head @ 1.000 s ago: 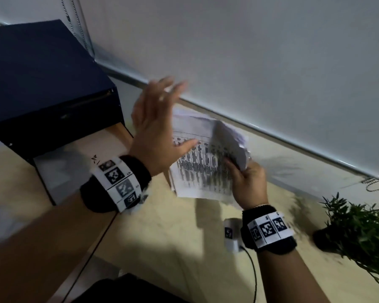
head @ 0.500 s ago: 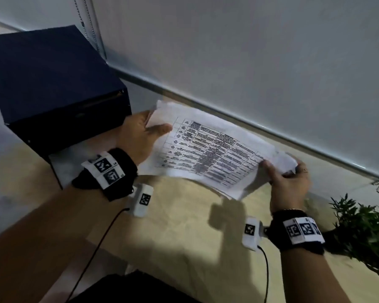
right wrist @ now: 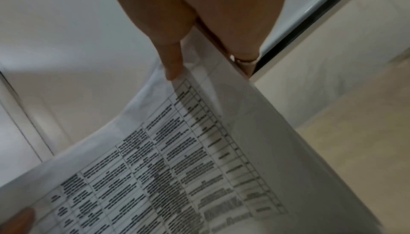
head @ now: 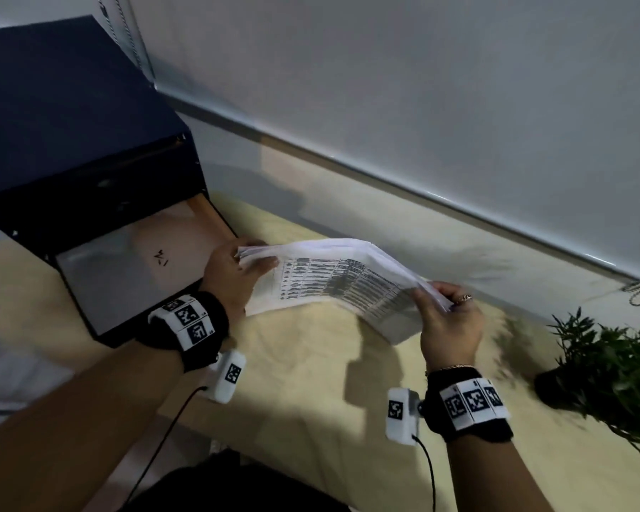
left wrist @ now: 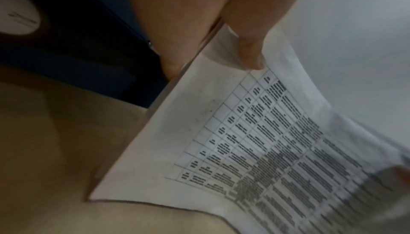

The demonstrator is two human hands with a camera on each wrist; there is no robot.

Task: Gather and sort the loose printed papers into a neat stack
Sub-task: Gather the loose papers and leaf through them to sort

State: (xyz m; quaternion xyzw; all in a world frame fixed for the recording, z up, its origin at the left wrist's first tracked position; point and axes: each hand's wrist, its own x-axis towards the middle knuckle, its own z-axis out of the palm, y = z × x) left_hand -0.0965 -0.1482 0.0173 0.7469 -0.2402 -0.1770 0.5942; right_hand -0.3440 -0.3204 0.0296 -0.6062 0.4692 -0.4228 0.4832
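Since half a second ago: papers (head: 344,279) bowed upward, sheets gathered, edges uneven.
Head view: left hand (head: 233,275) pinches the 9 o'clock end, right hand (head: 448,319) the 3 o'clock end, above the table (head: 311,400); dark box (head: 71,142) at 10, plant (head: 606,364) at 3.
Left wrist view: thumb on top.
Right wrist view: thumb likewise clamps.

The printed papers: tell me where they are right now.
In the head view the printed papers hang mid-frame above the table, held between the left hand and right hand, right of the dark box.
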